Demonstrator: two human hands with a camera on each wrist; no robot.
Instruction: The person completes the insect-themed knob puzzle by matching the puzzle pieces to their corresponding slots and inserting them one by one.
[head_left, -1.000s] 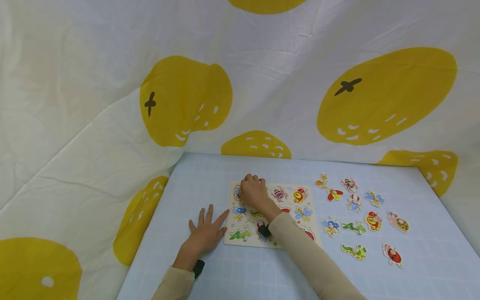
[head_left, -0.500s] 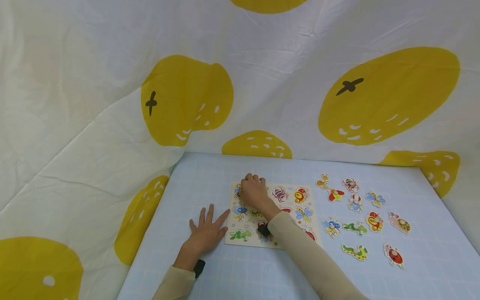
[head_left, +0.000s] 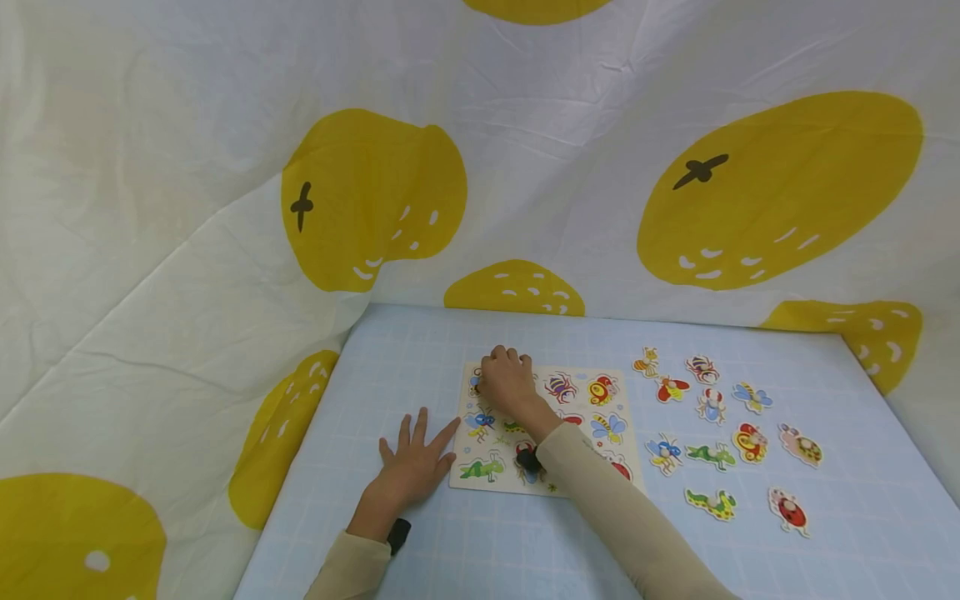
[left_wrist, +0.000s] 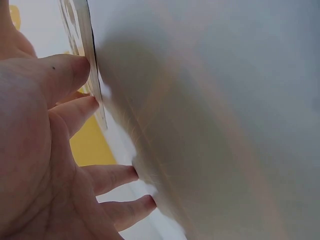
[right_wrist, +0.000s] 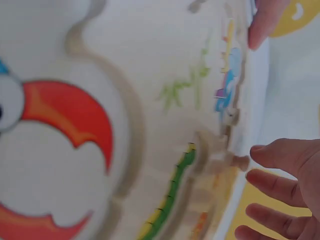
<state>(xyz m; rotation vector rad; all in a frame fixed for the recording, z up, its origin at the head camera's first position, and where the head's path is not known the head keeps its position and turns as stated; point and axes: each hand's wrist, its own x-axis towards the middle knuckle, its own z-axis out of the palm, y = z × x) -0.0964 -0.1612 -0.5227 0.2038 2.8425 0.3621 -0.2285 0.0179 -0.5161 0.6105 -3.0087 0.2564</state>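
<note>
A pale wooden puzzle board (head_left: pixel 468 446) with printed insects lies on the table in the head view. My right hand (head_left: pixel 512 385) reaches over its upper left part and covers the picture there. In the right wrist view, thumb and forefinger pinch the small knob (right_wrist: pixel 241 161) of a puzzle piece, whose printed kind is hidden. My left hand (head_left: pixel 411 468) lies flat with spread fingers at the board's left edge. Seen from the left wrist, thumb (left_wrist: pixel 75 70) and forefinger tips touch the board's side (left_wrist: pixel 96 82), while the other fingertips rest on the tablecloth.
Several knobbed insect pieces lie loose right of the board, among them a spider (head_left: pixel 702 369), a grasshopper (head_left: pixel 711 454), a caterpillar (head_left: pixel 712 504) and a red ladybird (head_left: pixel 788 511). A white curtain (head_left: pixel 540 200) with yellow fruit shapes hangs behind the table and along its left.
</note>
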